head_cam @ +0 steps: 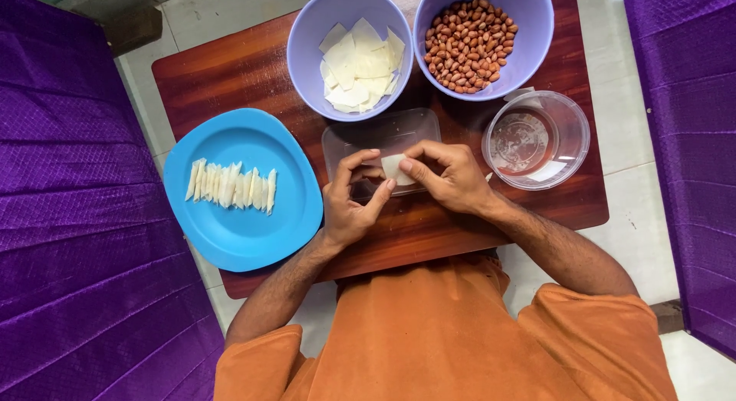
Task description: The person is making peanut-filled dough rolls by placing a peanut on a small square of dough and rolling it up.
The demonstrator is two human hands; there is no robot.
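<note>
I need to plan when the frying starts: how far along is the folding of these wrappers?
Done: a row of folded white pieces lies on the blue plate. In hand: the left hand and right hand pinch one wrapper over the clear tray. Left: many flat wrappers fill one purple bowl, and peanuts fill the other.

One view only, head-mounted. It looks almost straight down from above the person's chest; the orange shirt fills the bottom edge. Far side of the counter lies toward the top of frame. Range close: the counter spans most of the width, pale floor and purple fabric at both sides. No second view shares the scene.
</note>
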